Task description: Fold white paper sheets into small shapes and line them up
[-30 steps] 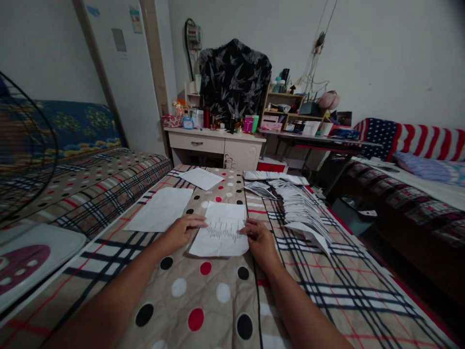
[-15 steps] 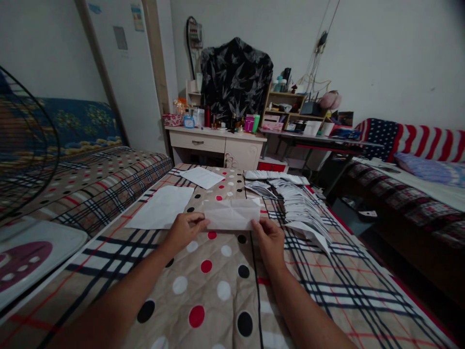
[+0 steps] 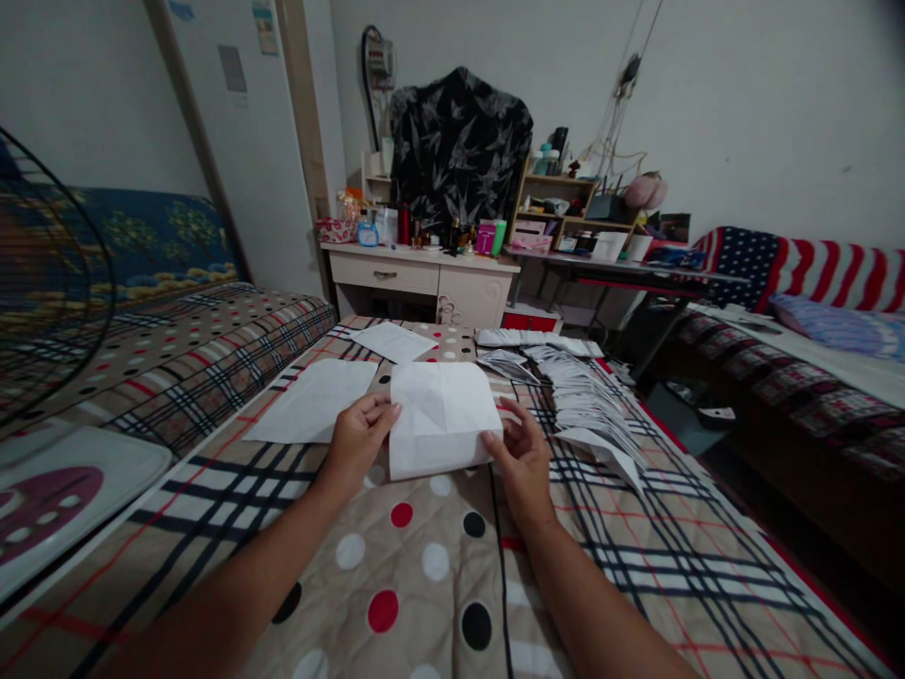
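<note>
A creased white sheet of paper (image 3: pixel 445 415) is held up over the bed between my two hands, partly unfolded, with fold lines across it. My left hand (image 3: pixel 362 432) pinches its left edge between thumb and fingers. On the right edge, the thumb of my right hand (image 3: pixel 521 457) presses the front while its fingers curl behind. To the left lies a flat stack of white paper (image 3: pixel 307 404). Another white sheet (image 3: pixel 394 341) rests farther back. Right of my hands, a long fanned row of folded papers (image 3: pixel 584 401) lies on the bedspread, with one loose folded piece (image 3: pixel 600 448) at its near end.
The bedspread (image 3: pixel 396 566) has dots and plaid bands. A fan (image 3: pixel 57 283) and a white lid-like panel (image 3: pixel 77 490) stand at the left. Behind the bed are a cream desk (image 3: pixel 417 278), a shelf unit (image 3: pixel 558 203) and a hanging dark shirt (image 3: pixel 459 151).
The paper between my hands has gone from a narrow folded strip to a taller, opened sheet. My right fingers have spread a little; both hands stay in nearly the same place.
</note>
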Demonstrator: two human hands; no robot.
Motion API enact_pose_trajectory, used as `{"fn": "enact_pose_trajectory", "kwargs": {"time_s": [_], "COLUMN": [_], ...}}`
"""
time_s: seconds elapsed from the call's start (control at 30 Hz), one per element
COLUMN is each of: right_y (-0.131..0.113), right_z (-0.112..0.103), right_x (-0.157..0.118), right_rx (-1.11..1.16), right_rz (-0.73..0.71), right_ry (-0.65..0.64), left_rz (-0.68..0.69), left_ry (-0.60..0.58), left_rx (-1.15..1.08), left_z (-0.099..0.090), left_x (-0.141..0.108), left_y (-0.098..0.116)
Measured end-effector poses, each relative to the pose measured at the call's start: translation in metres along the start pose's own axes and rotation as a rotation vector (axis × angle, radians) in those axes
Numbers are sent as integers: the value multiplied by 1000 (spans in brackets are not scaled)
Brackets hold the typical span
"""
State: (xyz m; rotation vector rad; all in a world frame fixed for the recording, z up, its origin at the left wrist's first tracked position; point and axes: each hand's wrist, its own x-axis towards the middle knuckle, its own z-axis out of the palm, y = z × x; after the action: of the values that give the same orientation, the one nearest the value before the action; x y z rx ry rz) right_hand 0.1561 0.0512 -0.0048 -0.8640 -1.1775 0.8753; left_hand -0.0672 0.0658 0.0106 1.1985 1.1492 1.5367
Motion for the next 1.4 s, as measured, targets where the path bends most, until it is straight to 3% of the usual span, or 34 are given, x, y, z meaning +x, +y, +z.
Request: {"fn": "enact_pose_trajectory", "kwargs": {"time_s": [0.13,0.3,0.4,0.47,0.6,0.77,0.87,0.97,1.13,1.27,1.4], "right_y": [-1,-13,-20,-20,-6,16,16,10,5,4,4], "right_z": [-2,1,3,2,-2,-10,-12,-11,-7,-1,2], "right_x": [-1,-2,-3,-3,0,5,4,3,-1,-4,-4], "right_rx": [-174,-365,-426,-427,-410,-528,-852,-1066,-1152,-1203,-1203], "right_rz": [-154,-435,-458,-412,-204,61,23,-69,-125,-149,-108], "right_ry": [11,123,164,149,82,-7,-34,-40,-71,-158,-302], "left_rz": [139,634,882,945,894,617,482,485,569,650,584], "left_ry": [-6,120,40,-61,-172,-304,-374,-392,-354,-388,-461], "left_rx": [89,362,483,514,678,799,869,974,1114,1185,1213], "left_z": [1,1,1,0,-8,-17,-20,-21,-17,-10,-8], "left_x": [-3,-13,-16,-14,-6,4,6,5,-4,-10,-11], "left_y": [5,23,30,26,4,-22,-32,-38,-32,-21,-24]}}
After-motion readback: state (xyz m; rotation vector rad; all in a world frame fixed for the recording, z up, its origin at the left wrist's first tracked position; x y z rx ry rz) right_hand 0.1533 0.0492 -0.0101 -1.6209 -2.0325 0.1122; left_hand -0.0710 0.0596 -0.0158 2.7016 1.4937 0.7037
